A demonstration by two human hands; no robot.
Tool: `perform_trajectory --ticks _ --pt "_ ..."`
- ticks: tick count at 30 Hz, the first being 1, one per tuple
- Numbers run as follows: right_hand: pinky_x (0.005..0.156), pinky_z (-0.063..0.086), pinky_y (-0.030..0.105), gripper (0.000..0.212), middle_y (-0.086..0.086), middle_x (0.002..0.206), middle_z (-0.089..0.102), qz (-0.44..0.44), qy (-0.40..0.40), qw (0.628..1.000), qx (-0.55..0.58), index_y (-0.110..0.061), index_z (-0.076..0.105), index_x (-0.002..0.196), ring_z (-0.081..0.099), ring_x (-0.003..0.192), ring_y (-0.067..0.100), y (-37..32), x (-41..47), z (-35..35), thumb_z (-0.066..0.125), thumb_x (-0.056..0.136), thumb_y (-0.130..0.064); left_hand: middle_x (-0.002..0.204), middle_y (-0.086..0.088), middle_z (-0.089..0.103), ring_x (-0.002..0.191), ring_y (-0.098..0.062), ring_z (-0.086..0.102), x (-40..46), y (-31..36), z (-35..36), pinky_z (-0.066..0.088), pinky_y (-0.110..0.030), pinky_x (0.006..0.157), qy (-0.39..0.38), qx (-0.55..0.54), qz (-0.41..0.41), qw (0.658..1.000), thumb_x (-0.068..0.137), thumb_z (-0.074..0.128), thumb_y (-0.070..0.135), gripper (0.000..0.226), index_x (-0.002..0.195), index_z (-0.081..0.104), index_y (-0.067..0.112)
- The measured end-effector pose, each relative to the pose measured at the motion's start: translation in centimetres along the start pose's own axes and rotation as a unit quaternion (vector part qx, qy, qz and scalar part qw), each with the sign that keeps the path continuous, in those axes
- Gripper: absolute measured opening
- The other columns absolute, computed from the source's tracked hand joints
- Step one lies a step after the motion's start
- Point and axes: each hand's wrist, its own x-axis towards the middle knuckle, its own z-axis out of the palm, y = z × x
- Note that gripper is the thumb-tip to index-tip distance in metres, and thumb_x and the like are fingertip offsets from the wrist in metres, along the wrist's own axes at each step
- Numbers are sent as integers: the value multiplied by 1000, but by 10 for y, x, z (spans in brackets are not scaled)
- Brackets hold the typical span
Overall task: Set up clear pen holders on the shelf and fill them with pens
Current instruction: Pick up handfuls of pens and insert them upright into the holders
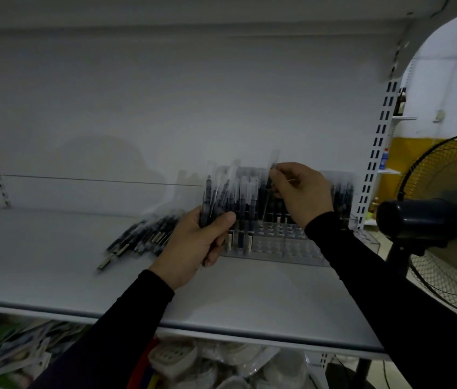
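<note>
A clear pen holder [276,244] with rows of small sockets stands on the white shelf [53,262], toward the back right. Its rear rows hold dark pens; the front sockets are bare. My left hand [196,245] grips a bundle of dark pens [219,197] with clear caps, held upright just left of the holder. My right hand [301,192] pinches a single pen [272,175] above the holder's back rows. A loose pile of pens [140,237] lies flat on the shelf to the left of my left hand.
A black standing fan [441,220] sits close on the right, beside the slotted shelf upright [376,153]. The lower shelf holds packaged goods [207,363]. The shelf's back panel [165,108] rises behind the holder.
</note>
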Motion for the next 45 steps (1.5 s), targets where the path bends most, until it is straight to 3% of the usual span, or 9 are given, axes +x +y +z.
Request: perform_trajectory --ticks 5,12,18,23,26,30,35,39,45 --pt "83 57 35 22 -2 83 68 -18 -17 998 -58 -13 69 103 67 80 16 2 0 2 59 94 -30 57 -4 45 36 -17 33 0 -1 -1 25 -21 39 2 -1 1 1000 79 70 36 29 73 49 15" --pt "80 50 23 23 -6 81 66 -2 -111 981 -156 -16 71 101 63 77 11 13 -12 5 58 94 -33 58 -4 45 37 -17 33 0 0 -1 27 -20 39 0 6 -1 1000 79 69 37 33 77 48 12" --pt "77 43 19 25 -7 86 66 25 -112 978 -172 -19 70 103 60 80 9 12 -14 -1 56 94 -37 58 -6 46 37 -17 34 -1 1 0 26 -21 39 -10 7 -3 1000 81 69 33 29 76 49 13" --pt "68 48 15 23 -7 76 69 21 -57 995 -78 -20 71 90 66 75 10 2 -26 -6 58 92 -39 57 -7 52 36 -18 37 -2 0 1 29 -21 38 -28 46 -21 998 86 69 25 24 76 53 11" --pt "69 56 28 30 -2 76 72 34 -119 992 10 -20 71 83 69 71 12 -11 -35 -5 58 90 -46 57 -7 52 36 -18 38 -2 -1 3 30 -20 37 -40 69 -35 996 87 70 21 19 88 60 5" --pt "60 53 23 34 0 79 72 56 -180 979 75 -19 71 80 68 67 10 -22 -43 -1 59 83 -51 57 -9 51 36 -20 39 -2 -1 4 31 -20 36 -52 94 -37 994 84 74 18 22 89 61 1" --pt "58 51 19 27 13 77 70 64 -178 976 111 -3 68 80 66 64 12 -20 -44 0 63 90 -27 57 -8 54 36 -19 42 -3 -1 6 31 -20 37 -55 104 -29 993 87 70 21 20 75 57 13" --pt "62 55 24 21 5 73 70 99 -130 970 179 -5 70 82 67 66 14 -16 -40 1 60 93 -20 59 -8 56 37 -19 43 -5 -1 6 30 -20 37 -55 98 -15 994 89 62 39 32 72 51 14" --pt "68 55 22 17 6 76 70 145 27 944 297 -6 69 92 69 74 15 -12 -22 -16 58 95 -19 64 -14 57 36 -17 36 -2 -2 3 27 -22 37 -30 90 1 995 96 55 34 33 77 51 8"
